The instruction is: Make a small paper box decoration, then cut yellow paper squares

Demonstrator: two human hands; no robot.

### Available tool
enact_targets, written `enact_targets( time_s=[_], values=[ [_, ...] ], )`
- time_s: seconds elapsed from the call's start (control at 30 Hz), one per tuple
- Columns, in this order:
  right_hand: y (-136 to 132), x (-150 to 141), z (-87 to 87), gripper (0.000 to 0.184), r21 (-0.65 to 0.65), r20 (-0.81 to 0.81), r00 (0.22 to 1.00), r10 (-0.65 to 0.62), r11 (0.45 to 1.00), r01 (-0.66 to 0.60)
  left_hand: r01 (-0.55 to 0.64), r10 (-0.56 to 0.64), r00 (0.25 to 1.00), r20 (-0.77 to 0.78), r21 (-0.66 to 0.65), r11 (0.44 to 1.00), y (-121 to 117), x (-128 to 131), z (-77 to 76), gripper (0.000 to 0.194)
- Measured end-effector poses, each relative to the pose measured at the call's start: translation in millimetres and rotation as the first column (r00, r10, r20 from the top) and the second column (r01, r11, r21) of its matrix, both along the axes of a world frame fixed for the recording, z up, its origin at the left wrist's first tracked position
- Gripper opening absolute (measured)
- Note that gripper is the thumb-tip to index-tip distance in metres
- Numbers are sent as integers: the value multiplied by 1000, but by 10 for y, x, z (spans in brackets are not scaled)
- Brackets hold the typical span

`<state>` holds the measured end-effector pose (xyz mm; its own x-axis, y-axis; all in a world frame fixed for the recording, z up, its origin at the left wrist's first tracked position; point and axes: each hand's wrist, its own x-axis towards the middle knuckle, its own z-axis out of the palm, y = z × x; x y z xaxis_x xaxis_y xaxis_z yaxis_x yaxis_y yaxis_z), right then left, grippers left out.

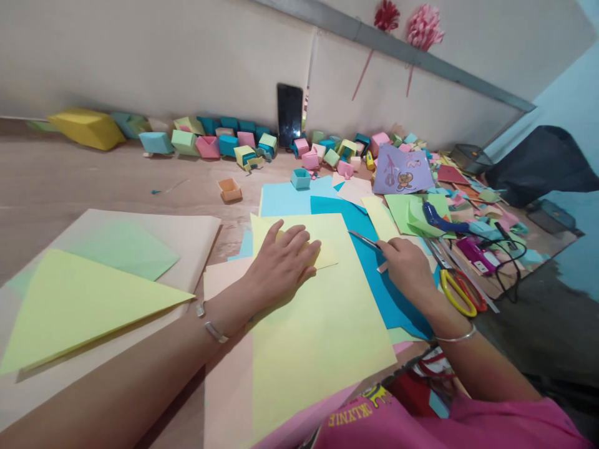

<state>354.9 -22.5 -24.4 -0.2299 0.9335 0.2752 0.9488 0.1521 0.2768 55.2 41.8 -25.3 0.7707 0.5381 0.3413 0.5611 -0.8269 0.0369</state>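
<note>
My left hand (287, 259) lies flat with its fingers spread, pressing a small folded yellow paper piece (327, 257) onto a large pale yellow sheet (322, 337). Most of the small piece is hidden under the palm and fingers. Closed around a slim knife (362, 238), my right hand (408, 271) rests over a blue sheet (390, 293) at the yellow sheet's right edge. The blade points left and slightly away from me; the grip is covered by my fingers. A pink sheet (227, 368) shows under the left side of the yellow one.
Yellow-handled scissors (456, 293), a blue glue gun (440, 218) and a magenta device (478, 255) with cables lie right. Folded paper boxes (229, 146) line the wall beside an upright phone (290, 115). Left, a folded yellow-green sheet (93, 305) rests on larger paper.
</note>
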Motion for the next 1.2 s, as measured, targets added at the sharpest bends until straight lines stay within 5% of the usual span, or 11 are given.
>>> enact_targets(
  time_s=[0.27, 0.67, 0.8, 1.2],
  values=[
    [-38, -90, 43, 33, 54, -223, 939, 260, 965, -255, 14, -14, 1000, 16, -10, 1000, 16, 12, 9, 18],
    [-49, -121, 4, 31, 16, -196, 928, 315, 948, -319, 29, -30, 999, 26, 30, 999, 1, 7, -16, 37],
    [-28, -147, 7, 33, 16, -218, 914, 341, 938, -346, 29, -29, 999, 15, -18, 999, 3, 20, 1, 28],
    [3, -206, -36, 38, -42, -453, 839, 301, 933, -357, 33, -46, 998, -35, -320, 947, 117, -19, -82, 42]
  ],
)
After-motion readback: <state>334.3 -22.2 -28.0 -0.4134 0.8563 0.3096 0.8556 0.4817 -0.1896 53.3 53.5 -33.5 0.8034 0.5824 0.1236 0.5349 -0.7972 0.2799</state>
